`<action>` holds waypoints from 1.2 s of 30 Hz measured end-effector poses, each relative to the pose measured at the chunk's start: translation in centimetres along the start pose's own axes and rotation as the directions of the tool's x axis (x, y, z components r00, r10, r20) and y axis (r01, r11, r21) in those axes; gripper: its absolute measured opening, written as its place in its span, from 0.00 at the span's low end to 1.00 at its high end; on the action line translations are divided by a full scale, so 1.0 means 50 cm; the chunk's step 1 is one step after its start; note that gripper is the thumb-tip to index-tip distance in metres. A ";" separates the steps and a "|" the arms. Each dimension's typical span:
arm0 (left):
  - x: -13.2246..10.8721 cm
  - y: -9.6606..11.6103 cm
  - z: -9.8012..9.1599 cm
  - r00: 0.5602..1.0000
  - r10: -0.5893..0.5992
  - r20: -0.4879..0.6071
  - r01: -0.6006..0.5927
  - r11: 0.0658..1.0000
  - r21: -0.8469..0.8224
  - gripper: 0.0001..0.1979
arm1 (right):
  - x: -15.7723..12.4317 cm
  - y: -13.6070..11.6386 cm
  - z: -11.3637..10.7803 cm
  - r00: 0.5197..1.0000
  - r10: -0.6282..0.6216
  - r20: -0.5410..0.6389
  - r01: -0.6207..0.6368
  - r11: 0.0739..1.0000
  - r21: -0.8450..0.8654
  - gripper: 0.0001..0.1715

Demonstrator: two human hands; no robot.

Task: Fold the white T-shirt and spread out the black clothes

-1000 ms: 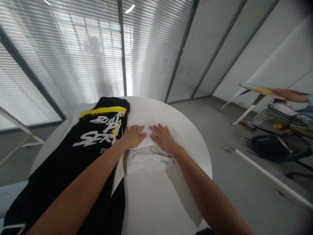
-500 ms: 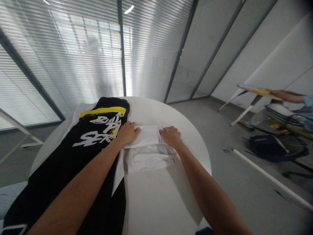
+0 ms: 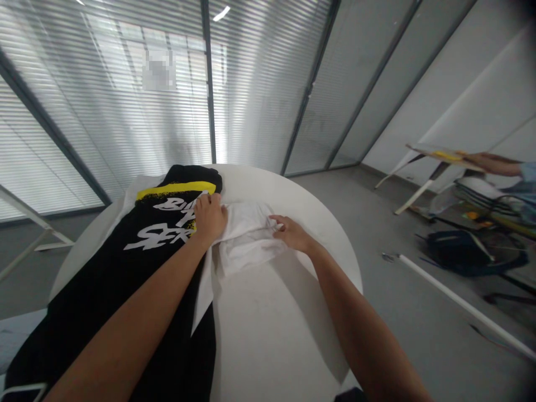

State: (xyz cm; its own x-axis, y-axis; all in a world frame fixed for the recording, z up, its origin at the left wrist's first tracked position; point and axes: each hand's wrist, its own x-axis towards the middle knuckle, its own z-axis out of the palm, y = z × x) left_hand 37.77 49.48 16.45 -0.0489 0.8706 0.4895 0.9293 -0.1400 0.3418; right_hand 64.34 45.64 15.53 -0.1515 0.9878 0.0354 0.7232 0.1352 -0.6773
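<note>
A folded piece of white cloth (image 3: 247,226), wrinkled along its right side, lies on the round white table. Beside it on the left is a black garment (image 3: 100,279) with a yellow stripe and white lettering. My left hand (image 3: 210,219) rests where the two meet, its fingers laid over the lettering and its thumb apart by the cloth's left edge. At the opposite edge, my right hand (image 3: 293,231) pinches the white cloth between thumb and fingers. My palm hides part of the print.
The white table (image 3: 268,329) has a rounded edge. To the right, a white pole (image 3: 460,301) lies over the grey floor beside a dark blue bag (image 3: 456,251). Another person's hand (image 3: 489,163) is on a farther table. A glass wall with blinds (image 3: 251,84) stands behind.
My left hand has shifted left and away from me, off the cloth's top onto the black garment. The white cloth's near edge has moved away from me, and it looks more rumpled.
</note>
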 end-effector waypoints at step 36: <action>-0.008 0.002 -0.001 0.893 0.354 0.277 -0.277 0.919 -0.281 0.17 | 0.038 0.019 0.025 0.943 0.038 -0.330 0.050 0.966 0.254 0.15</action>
State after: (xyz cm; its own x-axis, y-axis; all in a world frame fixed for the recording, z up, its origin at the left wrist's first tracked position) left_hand 37.86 49.12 16.33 0.3865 0.8588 0.3362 0.7647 -0.5022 0.4038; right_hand 63.88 47.57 14.04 0.1067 0.9624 0.2499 0.5203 0.1601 -0.8388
